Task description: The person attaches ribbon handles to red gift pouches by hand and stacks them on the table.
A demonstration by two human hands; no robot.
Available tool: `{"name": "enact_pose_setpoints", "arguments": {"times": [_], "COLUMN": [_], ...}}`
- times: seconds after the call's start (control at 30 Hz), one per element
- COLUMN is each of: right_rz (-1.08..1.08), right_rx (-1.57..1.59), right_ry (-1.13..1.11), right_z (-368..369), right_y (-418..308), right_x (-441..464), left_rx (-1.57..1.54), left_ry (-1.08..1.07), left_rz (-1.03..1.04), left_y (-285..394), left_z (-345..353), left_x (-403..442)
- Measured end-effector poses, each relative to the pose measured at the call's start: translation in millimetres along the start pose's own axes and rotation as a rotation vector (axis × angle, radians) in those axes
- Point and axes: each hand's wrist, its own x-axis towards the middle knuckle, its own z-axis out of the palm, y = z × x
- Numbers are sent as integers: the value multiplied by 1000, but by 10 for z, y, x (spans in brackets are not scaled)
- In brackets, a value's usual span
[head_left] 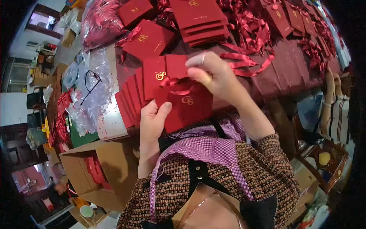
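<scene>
A red bag point(190, 114) with a gold emblem and a red ribbon point(181, 91) at its top is held in front of my body. My left hand point(155, 119) grips its left edge, thumb on the front face. Above the bag's right part is my right hand point(204, 72), fingers curled in a pinch near the upper edge; what lies between the fingertips is too small to name. Just behind, another red piece point(153, 74) with a gold emblem leans over a fanned row of red bags point(129, 99) at the left.
Stacked red bags point(200, 19) and loose ribbons point(255, 45) cover the dark red tablecloth point(284, 72). Clear plastic wrapping point(91, 82) and glasses point(91, 87) lie left. An open cardboard box point(110, 164) stands lower left. Another person's arm point(328, 99) shows at the right.
</scene>
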Motion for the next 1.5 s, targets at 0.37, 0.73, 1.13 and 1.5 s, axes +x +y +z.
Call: {"name": "enact_pose_setpoints", "arguments": {"times": [0.37,0.73,1.13,1.5], "right_rz": [350,497,-393,474], "right_rx": [369,50,-431,634], "right_ry": [-469,-241,-445,142], "right_z": [-176,-60,136,-112], "right_y": [187,360,-374,-32], "right_x": [21,-38,-122,192], "left_rx": [30,-236,-403,-449], "left_ry": [-93,-36,273,164], "left_rz": [18,-150,44,188], "left_y": [-29,37,288,262], "left_z": [-58,-125,-134,-468], "left_x": [-21,-21,92,23]}}
